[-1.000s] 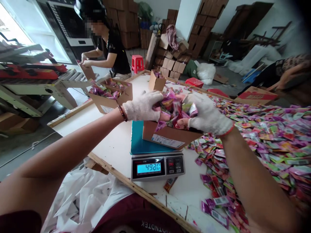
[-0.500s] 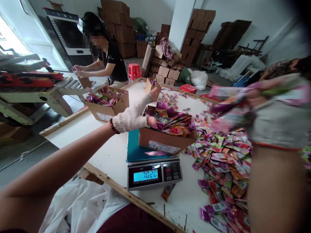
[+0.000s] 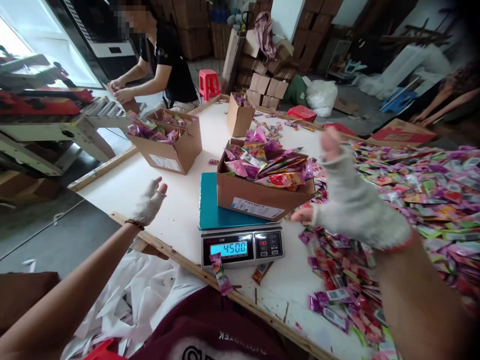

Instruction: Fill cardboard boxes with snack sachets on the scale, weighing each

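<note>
On the scale's teal plate sits a cardboard box (image 3: 266, 200) heaped with small, shiny snack packets (image 3: 258, 162). The digital scale (image 3: 243, 247) has a lit display reading 450.0. To the right of the box, my right hand (image 3: 348, 205) in a fingerless knit glove holds nothing, thumb and fingers apart. My left hand (image 3: 148, 202), gloved the same way, hovers over the table's left side with fingers stretched out, away from the box. One purple-green packet (image 3: 221, 275) leans across the scale's front edge, and an orange packet (image 3: 261, 272) lies in front of it.
Loose packets (image 3: 412, 200) cover the table's right side. Filled cardboard boxes (image 3: 183, 145) stand at the left back, with a narrow box (image 3: 240, 117) farther off. A co-worker (image 3: 161, 65) handles cardboard beside a machine. Another person's hands touch a red box (image 3: 403, 132). Wooden strips (image 3: 180, 250) edge the table.
My right hand has let go of its packets and moved left. My left hand has drawn back from the box. The reading fell from 702.0 to 450.0; a packet now lies across the scale's front.
</note>
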`<state>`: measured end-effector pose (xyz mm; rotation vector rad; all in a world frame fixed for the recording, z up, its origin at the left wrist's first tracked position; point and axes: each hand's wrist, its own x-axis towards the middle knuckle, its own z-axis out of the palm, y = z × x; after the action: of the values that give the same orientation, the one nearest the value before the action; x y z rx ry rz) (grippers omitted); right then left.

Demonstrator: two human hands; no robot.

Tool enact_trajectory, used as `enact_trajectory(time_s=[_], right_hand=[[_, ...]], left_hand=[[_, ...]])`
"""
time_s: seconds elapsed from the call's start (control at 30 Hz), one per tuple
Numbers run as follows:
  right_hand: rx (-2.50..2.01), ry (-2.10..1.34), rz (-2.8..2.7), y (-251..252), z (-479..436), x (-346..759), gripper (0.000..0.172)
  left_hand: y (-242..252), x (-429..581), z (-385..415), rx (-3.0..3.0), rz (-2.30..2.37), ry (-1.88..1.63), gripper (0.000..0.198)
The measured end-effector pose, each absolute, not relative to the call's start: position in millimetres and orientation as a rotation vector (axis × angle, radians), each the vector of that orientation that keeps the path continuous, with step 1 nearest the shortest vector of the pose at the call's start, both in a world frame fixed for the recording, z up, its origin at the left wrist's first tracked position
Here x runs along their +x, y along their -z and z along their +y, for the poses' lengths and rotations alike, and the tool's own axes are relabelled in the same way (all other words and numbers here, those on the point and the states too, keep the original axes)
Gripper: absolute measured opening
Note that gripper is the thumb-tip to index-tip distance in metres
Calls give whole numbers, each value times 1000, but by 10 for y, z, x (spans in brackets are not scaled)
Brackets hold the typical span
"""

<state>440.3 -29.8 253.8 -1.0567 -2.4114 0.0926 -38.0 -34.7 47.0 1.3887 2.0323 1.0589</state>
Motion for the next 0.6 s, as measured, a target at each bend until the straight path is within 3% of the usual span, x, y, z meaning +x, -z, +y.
enact_trajectory(time_s=[0.1,0.27,0.33,0.47,0.53,0.6], right_hand=[[-936,-246,-2477,-2564,11,3866,113],[-709,-567,-2484,-2498,355,3373,30],[-706,-480,-2468,-2528,370,3339,10],[-861,-351,-2200,-2743,265,3437,8],[-946,-294,-1970,-2864,209,3561,5],[-1004,-211,-1883,-2935,178,3737,18]], left_hand=[[-76,-439,-543,1365,2086,-929,89],[270,-389,-654,1523,2082,-927,64],[206,-316,-685,1604,2090,-1019,54],[-152,59,-1029,2097,1866,-1161,29],[-304,371,-1318,2487,1588,-1061,21],[-363,715,-1587,2762,1286,-791,20]])
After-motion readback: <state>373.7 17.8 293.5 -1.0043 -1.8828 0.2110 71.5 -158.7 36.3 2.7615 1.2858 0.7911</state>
